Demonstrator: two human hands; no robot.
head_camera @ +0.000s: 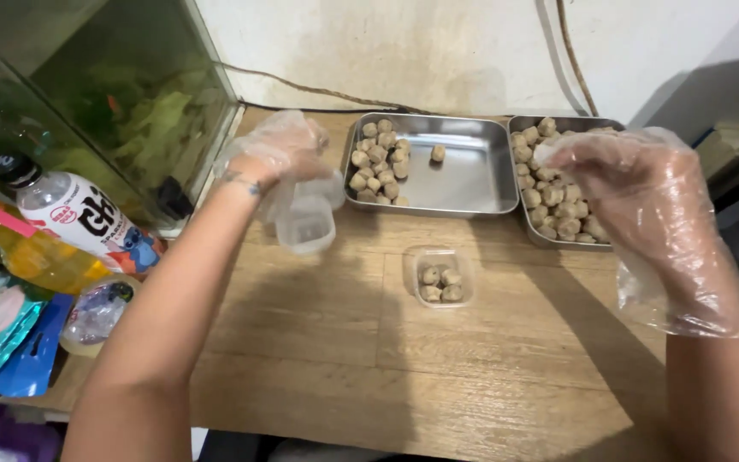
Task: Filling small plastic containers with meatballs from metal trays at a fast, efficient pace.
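A wooden desk [318,342] stands against a stained white wall, a fish tank [87,103] at far left. The gloved left hand [280,150] closes its grip on an empty clear cup [305,224]. The gloved right hand [635,192], fingers loosely curled and holding nothing visible, hovers over the right tray [558,124] of brown balls. Between them, near the middle, a small tub [440,276] holds four balls; the left tray [464,171] sits beyond.

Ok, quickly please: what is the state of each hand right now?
Left hand: gloved, closed on an empty clear cup.
Right hand: gloved, fingers curled over the right tray; any hold cannot be told.
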